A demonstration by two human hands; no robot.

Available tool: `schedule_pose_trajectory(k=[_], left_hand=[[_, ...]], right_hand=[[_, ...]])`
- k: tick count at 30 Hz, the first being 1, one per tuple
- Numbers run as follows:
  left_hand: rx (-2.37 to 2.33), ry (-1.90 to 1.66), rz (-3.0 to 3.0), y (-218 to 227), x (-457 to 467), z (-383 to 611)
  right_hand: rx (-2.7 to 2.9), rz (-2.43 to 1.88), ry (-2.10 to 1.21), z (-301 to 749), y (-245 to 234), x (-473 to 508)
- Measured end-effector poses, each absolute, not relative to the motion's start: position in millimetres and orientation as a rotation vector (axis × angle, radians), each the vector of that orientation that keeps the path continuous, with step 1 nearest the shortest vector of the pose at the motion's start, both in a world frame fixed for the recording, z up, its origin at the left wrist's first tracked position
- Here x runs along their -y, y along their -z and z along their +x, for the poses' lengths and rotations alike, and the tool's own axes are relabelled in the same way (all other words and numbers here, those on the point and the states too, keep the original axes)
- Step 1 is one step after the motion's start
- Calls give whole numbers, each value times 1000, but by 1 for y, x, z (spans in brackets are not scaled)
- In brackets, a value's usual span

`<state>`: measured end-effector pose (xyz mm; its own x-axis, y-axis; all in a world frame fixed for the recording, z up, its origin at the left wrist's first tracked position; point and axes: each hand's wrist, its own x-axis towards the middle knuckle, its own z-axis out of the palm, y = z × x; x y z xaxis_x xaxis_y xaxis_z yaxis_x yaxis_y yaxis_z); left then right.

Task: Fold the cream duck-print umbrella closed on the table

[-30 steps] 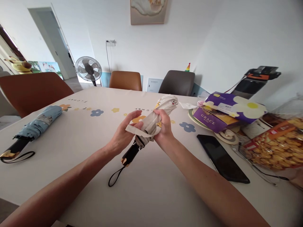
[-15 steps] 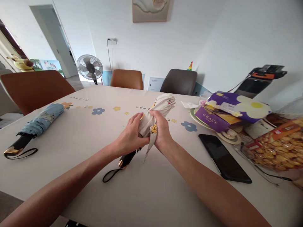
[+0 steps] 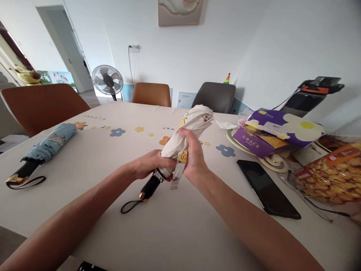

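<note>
Head view, ctr frame: folded cream umbrella held tilted over table, canopy tip toward upper ctr, black handle pointing lower left w/ wrist loop lying on the cloth. Right hand clenched round mid canopy, fabric bunched tight; closure strap hangs loose below it. Left hand grasping canopy base just above handle. Step, by my read: rolling/cinching canopy, strap not yet fastened. Next move calls for keeping the roll tight w/ one hand, other catching strap end and wrapping it round. Left edge: blue umbrella lying folded. Right of ctr: phone, purple box.
</note>
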<state>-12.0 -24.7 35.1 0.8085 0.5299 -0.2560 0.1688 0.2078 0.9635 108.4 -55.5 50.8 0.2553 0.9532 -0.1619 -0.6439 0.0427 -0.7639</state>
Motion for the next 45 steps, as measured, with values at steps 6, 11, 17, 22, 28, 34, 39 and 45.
schedule_pose_trajectory(k=[6, 11, 17, 22, 28, 34, 39, 45], left_hand=[[-707, -312, 1352, -32, 28, -10], [-1012, -422, 1736, -38, 36, -7], [-1592, -321, 2257, -42, 43, -4], [-1726, -214, 2399, -37, 48, 1], [-1448, -310, 2213, -40, 52, -1], [-1356, -605, 2227, -43, 49, -10], [-1176, -614, 2072, -38, 43, -9], [-972, -476, 1942, -49, 31, -17]], right_hand=[[475, -850, -1272, 111, -46, 50], [515, -869, -1150, 112, -42, 45], [476, -856, -1119, 107, -40, 47], [391, -849, -1168, 107, -40, 46], [336, -902, -1136, 117, -33, 37], [382, -932, -1050, 123, -31, 33], [449, -977, -1080, 114, -34, 40], [487, -991, -1118, 105, -40, 48]])
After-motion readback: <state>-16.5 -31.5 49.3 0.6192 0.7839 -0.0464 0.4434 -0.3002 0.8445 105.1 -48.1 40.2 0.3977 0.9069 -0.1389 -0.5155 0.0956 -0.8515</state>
